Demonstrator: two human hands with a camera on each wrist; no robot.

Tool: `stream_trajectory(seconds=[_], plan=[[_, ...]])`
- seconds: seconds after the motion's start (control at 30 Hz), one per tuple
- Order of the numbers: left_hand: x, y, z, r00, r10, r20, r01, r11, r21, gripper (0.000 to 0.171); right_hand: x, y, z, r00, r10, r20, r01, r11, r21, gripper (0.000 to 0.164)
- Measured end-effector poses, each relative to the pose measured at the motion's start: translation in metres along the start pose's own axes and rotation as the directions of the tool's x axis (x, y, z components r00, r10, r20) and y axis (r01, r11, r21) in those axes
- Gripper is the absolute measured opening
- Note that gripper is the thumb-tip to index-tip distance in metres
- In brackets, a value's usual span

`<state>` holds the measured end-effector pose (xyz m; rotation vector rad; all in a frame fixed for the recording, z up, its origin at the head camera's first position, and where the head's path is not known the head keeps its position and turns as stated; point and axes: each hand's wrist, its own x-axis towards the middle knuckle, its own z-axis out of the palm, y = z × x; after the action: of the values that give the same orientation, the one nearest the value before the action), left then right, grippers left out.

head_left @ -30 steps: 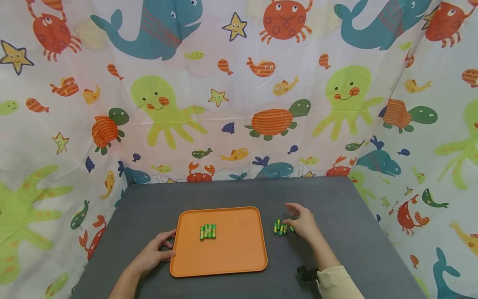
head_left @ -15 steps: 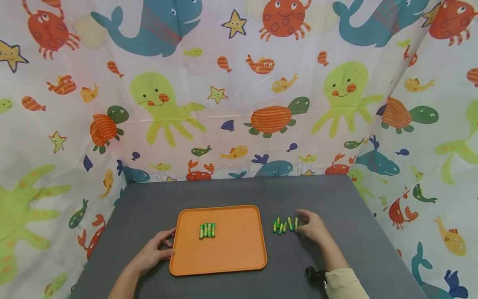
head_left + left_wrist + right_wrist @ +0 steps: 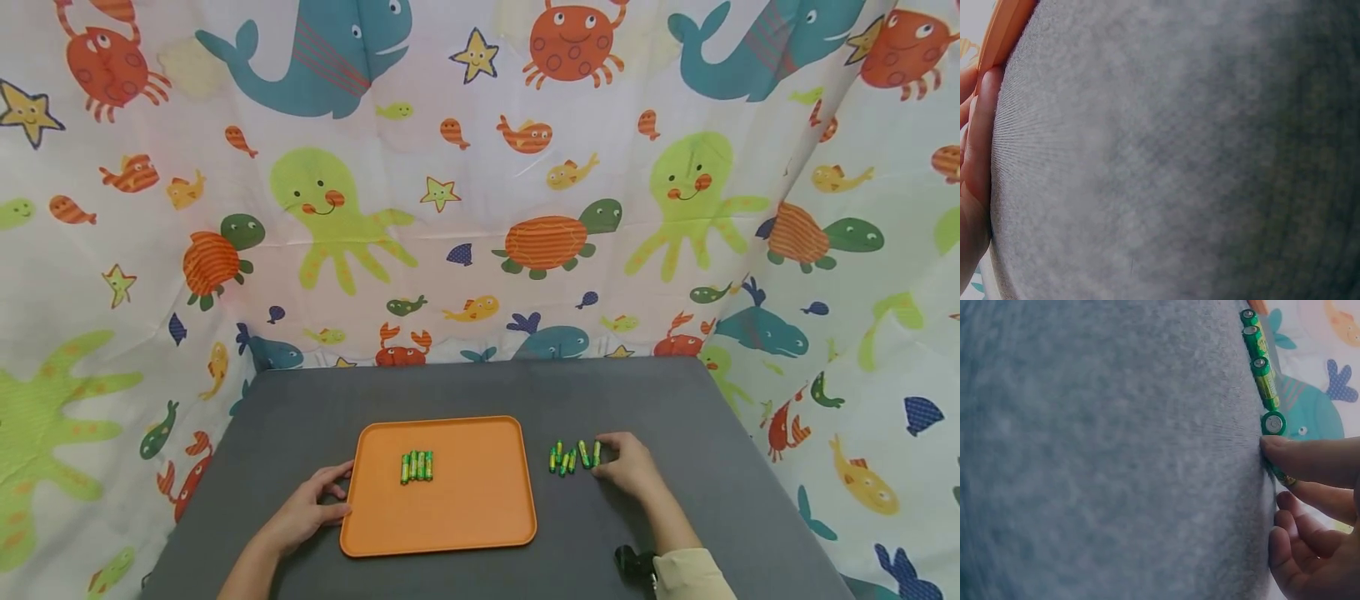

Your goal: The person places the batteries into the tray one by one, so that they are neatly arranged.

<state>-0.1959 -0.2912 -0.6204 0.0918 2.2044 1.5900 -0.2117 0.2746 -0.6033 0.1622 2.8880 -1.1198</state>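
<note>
My right hand pinches the rightmost green-and-yellow battery between thumb and index finger, close over the table to the right of the tray. In the right wrist view the thumb covers the middle of this battery, while the other fingers curl loosely below. Several more loose batteries lie to its left. On the orange tray, several batteries stand side by side in a row, left of its middle. My left hand rests at the tray's left edge, its relaxed thumb and fingertips touching the rim.
A grey cloth-like tabletop carries everything. Behind and at the sides hangs a white curtain printed with sea animals. A black wrist device sits at the right wrist, near the beige sleeve.
My right hand has shifted right from above the loose batteries to the rightmost one, which now stands more upright in view beside its neighbour. The left hand and tray stay put.
</note>
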Motion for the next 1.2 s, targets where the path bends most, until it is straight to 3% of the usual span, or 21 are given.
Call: stream_trajectory(seconds=[0.17, 0.43, 0.67, 0.97, 1.2], plan=[[0.001, 0.002, 0.001, 1.000, -0.015, -0.016, 0.016, 1.000, 0.008, 0.081, 0.000, -0.001, -0.003, 0.999, 0.040, -0.008, -0.039, 0.995, 0.095, 0.061], [0.002, 0.005, 0.002, 0.999, -0.038, -0.033, 0.038, 0.999, 0.013, 0.082, 0.002, -0.010, -0.007, 1.000, -0.007, 0.003, 0.006, 0.962, 0.273, 0.061], [0.002, 0.008, 0.003, 0.995, -0.075, -0.063, 0.076, 0.997, 0.014, 0.082, 0.001, -0.028, -0.015, 1.000, -0.031, 0.006, 0.027, 0.955, 0.296, 0.057], [0.001, 0.006, 0.001, 1.000, -0.028, -0.008, 0.028, 1.000, -0.009, 0.082, -0.009, -0.064, -0.019, 0.998, -0.063, 0.031, 0.049, 0.935, 0.351, 0.055], [0.002, 0.006, 0.001, 0.999, -0.041, -0.030, 0.042, 0.999, 0.012, 0.081, -0.013, -0.098, -0.014, 0.992, -0.106, 0.071, 0.071, 0.917, 0.391, 0.056]])
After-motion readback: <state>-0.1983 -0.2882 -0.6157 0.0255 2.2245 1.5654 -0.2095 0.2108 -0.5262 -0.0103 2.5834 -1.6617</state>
